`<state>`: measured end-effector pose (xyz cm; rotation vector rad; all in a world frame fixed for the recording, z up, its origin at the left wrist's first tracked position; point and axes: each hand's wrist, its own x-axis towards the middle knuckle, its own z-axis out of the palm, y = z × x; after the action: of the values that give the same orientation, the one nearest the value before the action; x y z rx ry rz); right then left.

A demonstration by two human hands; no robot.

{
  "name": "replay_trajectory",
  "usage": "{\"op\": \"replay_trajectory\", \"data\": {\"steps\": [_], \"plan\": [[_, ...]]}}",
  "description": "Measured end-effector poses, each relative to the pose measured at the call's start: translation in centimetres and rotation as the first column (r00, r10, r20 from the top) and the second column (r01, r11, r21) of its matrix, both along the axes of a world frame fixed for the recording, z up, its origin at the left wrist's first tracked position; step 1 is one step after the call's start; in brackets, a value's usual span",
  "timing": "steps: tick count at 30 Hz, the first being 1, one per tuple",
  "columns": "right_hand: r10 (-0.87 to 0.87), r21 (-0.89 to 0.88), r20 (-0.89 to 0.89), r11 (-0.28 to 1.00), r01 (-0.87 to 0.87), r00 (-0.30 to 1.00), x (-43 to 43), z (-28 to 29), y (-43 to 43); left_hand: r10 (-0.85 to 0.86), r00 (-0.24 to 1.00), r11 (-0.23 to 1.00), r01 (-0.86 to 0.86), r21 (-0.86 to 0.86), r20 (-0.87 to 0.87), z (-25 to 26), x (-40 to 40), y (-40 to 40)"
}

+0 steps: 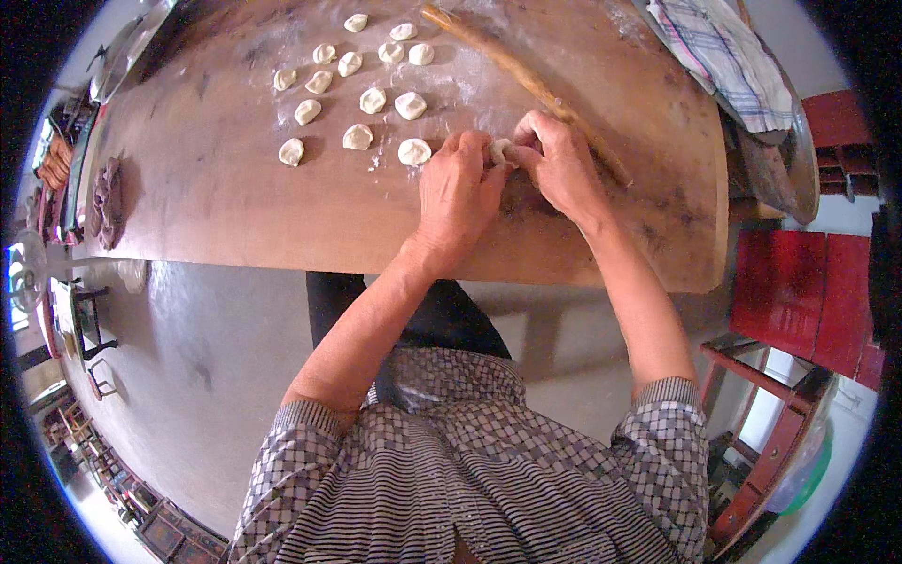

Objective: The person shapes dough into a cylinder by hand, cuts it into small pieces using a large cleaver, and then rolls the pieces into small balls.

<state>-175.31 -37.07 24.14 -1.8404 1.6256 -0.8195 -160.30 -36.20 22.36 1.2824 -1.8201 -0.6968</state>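
Between the fingertips of my left hand (461, 187) and my right hand (561, 166) is a small piece of white dough (502, 151), partly hidden by the fingers. Both hands are low over the wooden board (246, 225). Several pale dough pieces, flattened and slightly folded, lie spread out to the left and beyond; the nearest dough piece (414, 151) is just left of my left hand. A long wooden rolling pin (521, 70) lies diagonally past my right hand, its near end to the right of my wrist. Loose white flour dusts the board.
A checked cloth (733, 63) covers something round at the far right, beside the board. A dark crumpled cloth (107, 204) lies at the left end. A red wooden stool (768, 423) stands at lower right, near a red cabinet (796, 289). The board's front edge runs before my body.
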Motion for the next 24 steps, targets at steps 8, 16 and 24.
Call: {"op": "replay_trajectory", "data": {"steps": [8, 16, 24], "plan": [[-0.057, 0.053, 0.174, 0.997, 0.049, 0.983, -0.4, -0.7, 0.0, 0.011, 0.998, 1.0, -0.009, -0.025, 0.065, -0.4, -0.7, -1.7], [-0.015, -0.157, 0.049, 0.987, 0.022, 0.999, -0.6, -1.5, -0.5, -0.051, 0.993, 0.998, 0.047, 0.048, 0.105, 0.5, -0.2, -0.4], [0.029, 0.043, 0.193, 0.998, -0.038, 0.981, -1.0, -0.1, 0.4, -0.026, 0.998, 0.994, 0.032, -0.104, 0.056, -0.7, -0.3, -1.0]]}}
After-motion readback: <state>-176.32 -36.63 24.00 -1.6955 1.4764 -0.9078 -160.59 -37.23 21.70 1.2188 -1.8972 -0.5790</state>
